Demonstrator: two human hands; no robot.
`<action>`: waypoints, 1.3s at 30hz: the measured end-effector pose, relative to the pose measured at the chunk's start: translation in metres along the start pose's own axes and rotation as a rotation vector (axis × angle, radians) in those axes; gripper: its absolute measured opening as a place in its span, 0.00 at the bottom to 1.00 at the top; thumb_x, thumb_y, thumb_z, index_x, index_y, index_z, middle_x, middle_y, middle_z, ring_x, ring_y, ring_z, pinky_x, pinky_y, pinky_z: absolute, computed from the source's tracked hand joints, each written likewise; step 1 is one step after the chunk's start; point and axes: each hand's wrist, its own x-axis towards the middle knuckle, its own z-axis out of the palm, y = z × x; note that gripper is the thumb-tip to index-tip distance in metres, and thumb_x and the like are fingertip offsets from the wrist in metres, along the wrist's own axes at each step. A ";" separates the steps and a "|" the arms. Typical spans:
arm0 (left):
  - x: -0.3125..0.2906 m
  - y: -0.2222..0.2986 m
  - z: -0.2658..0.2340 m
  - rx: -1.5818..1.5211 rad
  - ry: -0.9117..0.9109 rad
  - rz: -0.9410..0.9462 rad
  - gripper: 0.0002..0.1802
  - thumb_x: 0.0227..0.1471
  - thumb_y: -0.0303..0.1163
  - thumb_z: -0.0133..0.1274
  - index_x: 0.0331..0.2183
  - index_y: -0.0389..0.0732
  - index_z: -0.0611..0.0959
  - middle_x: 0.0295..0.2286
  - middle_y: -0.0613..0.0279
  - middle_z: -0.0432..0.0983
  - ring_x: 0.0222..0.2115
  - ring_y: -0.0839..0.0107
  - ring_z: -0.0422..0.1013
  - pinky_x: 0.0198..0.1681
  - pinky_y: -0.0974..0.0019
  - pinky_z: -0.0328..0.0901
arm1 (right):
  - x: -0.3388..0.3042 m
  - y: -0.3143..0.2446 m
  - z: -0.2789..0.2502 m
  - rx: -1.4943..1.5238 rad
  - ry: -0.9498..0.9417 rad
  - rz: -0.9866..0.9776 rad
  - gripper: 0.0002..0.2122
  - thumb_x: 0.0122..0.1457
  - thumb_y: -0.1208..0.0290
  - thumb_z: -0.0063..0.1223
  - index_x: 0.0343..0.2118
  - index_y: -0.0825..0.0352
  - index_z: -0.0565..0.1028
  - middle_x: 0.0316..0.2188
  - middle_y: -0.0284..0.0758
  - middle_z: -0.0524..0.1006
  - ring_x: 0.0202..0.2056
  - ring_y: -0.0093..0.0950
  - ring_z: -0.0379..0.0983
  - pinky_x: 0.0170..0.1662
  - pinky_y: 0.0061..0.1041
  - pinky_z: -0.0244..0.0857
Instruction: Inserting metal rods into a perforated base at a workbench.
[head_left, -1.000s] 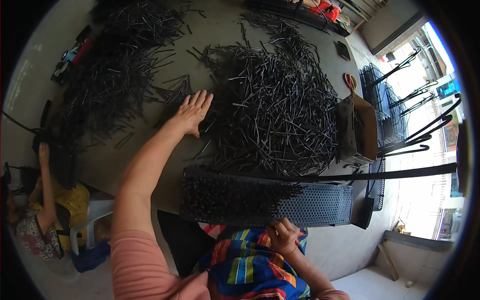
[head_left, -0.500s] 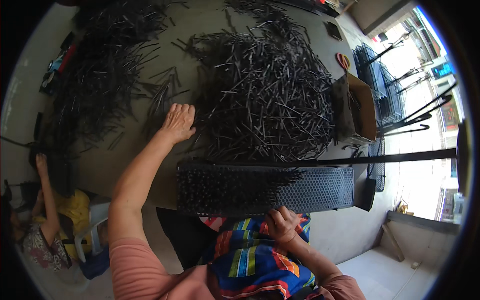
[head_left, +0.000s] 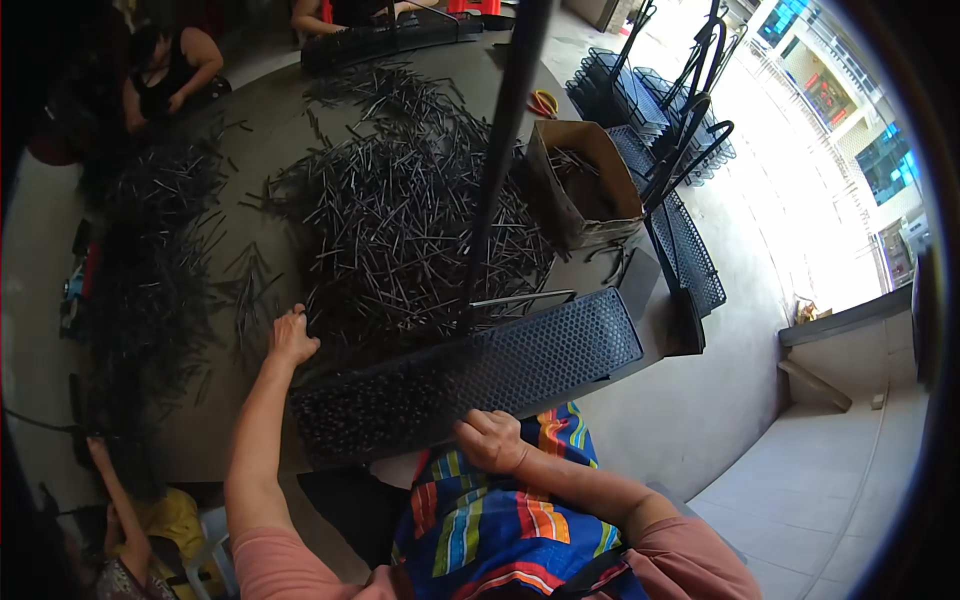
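Observation:
A long black panel with honeycomb holes (head_left: 550,345) lies along the table's near edge, in front of my body. Its left half is packed with short black pieces (head_left: 370,410); the right half shows bare holes. My right hand (head_left: 490,441) is closed in a fist at the panel's near edge; its fingertips are hidden. My left hand (head_left: 293,336) is at the left side of a large heap of thin black strips (head_left: 400,220), just beyond the panel's left end. Its fingers are curled, and what they hold is hidden.
A long dark bar (head_left: 505,150) rises across the view from the panel's far side. Right of the heap stand an open cardboard box (head_left: 588,190) and scissors (head_left: 543,103). Wire racks (head_left: 640,100) are stacked beyond the table. Another strip heap (head_left: 150,260) lies left. Other people (head_left: 175,75) sit around the table.
The view has swung, bringing people at the far side into sight. The panel now looks tilted and the bar upright. My right hand has shifted left along the panel's near edge.

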 end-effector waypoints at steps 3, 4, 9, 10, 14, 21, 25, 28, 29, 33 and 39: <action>-0.004 0.016 -0.015 -0.013 -0.034 -0.082 0.37 0.36 0.30 0.63 0.51 0.34 0.71 0.42 0.40 0.75 0.45 0.45 0.72 0.47 0.49 0.69 | -0.001 0.002 -0.001 0.008 0.016 -0.041 0.08 0.43 0.72 0.54 0.29 0.60 0.72 0.23 0.29 0.67 0.23 0.25 0.71 0.24 0.26 0.64; -0.006 0.021 -0.020 -0.030 -0.046 -0.114 0.37 0.36 0.30 0.63 0.51 0.35 0.72 0.42 0.40 0.76 0.45 0.45 0.72 0.47 0.49 0.69 | -0.002 0.004 -0.001 0.021 0.024 -0.046 0.08 0.43 0.72 0.54 0.29 0.60 0.72 0.23 0.29 0.67 0.23 0.25 0.71 0.24 0.26 0.64; 0.004 0.040 -0.072 0.082 -0.132 -0.147 0.23 0.34 0.31 0.64 0.37 0.34 0.80 0.38 0.43 0.78 0.43 0.45 0.73 0.45 0.47 0.70 | -0.005 0.008 -0.005 0.043 0.009 -0.064 0.08 0.44 0.71 0.54 0.30 0.61 0.72 0.24 0.30 0.67 0.24 0.26 0.71 0.25 0.26 0.63; 0.006 0.035 -0.083 0.069 -0.149 -0.129 0.22 0.33 0.31 0.65 0.35 0.34 0.80 0.38 0.44 0.78 0.43 0.45 0.73 0.45 0.48 0.69 | -0.006 0.009 -0.004 0.054 0.014 -0.071 0.08 0.44 0.71 0.54 0.30 0.61 0.72 0.24 0.30 0.67 0.24 0.26 0.71 0.25 0.26 0.63; 0.016 0.038 -0.131 0.009 -0.151 -0.089 0.22 0.29 0.33 0.65 0.31 0.33 0.81 0.37 0.45 0.79 0.42 0.44 0.74 0.44 0.52 0.69 | -0.008 0.012 -0.005 0.138 -0.015 -0.077 0.07 0.44 0.73 0.54 0.29 0.62 0.71 0.24 0.31 0.68 0.25 0.29 0.72 0.26 0.27 0.65; 0.039 0.060 -0.142 -1.054 -0.023 -0.136 0.22 0.35 0.21 0.56 0.37 0.23 0.74 0.25 0.50 0.78 0.23 0.63 0.76 0.27 0.62 0.70 | 0.020 0.035 -0.063 0.383 -0.004 -0.034 0.07 0.46 0.79 0.57 0.29 0.66 0.74 0.22 0.35 0.70 0.24 0.35 0.73 0.26 0.31 0.68; 0.048 0.103 -0.122 -1.533 0.140 -0.195 0.10 0.37 0.20 0.56 0.28 0.27 0.77 0.22 0.53 0.77 0.20 0.66 0.75 0.25 0.65 0.71 | 0.078 0.058 -0.117 0.401 0.259 0.098 0.05 0.48 0.80 0.58 0.29 0.70 0.75 0.22 0.37 0.72 0.22 0.31 0.72 0.26 0.26 0.64; 0.059 0.142 -0.114 -1.906 0.230 -0.227 0.02 0.38 0.17 0.54 0.22 0.30 0.79 0.22 0.55 0.77 0.21 0.64 0.75 0.28 0.62 0.73 | 0.139 0.068 -0.125 0.507 0.345 0.370 0.05 0.54 0.76 0.56 0.30 0.73 0.74 0.22 0.36 0.72 0.26 0.25 0.70 0.30 0.25 0.63; 0.059 0.161 -0.119 -2.031 0.228 -0.208 0.02 0.38 0.17 0.53 0.21 0.31 0.79 0.22 0.55 0.77 0.21 0.63 0.75 0.28 0.61 0.73 | 0.157 0.077 -0.114 0.623 0.367 0.457 0.09 0.56 0.70 0.55 0.30 0.72 0.75 0.23 0.36 0.73 0.27 0.26 0.72 0.31 0.27 0.64; 0.061 0.235 -0.139 -2.342 0.324 -0.124 0.09 0.43 0.15 0.50 0.30 0.35 0.77 0.28 0.59 0.74 0.28 0.63 0.74 0.40 0.56 0.73 | 0.222 0.120 -0.064 1.070 0.311 0.872 0.16 0.61 0.57 0.52 0.30 0.69 0.77 0.26 0.33 0.75 0.30 0.24 0.71 0.33 0.28 0.63; 0.042 0.289 -0.143 -1.812 0.704 0.014 0.06 0.44 0.19 0.58 0.30 0.36 0.81 0.27 0.63 0.78 0.28 0.70 0.74 0.34 0.66 0.70 | 0.273 0.110 -0.031 1.358 0.584 1.033 0.22 0.60 0.52 0.52 0.28 0.72 0.79 0.25 0.34 0.77 0.27 0.27 0.71 0.34 0.29 0.64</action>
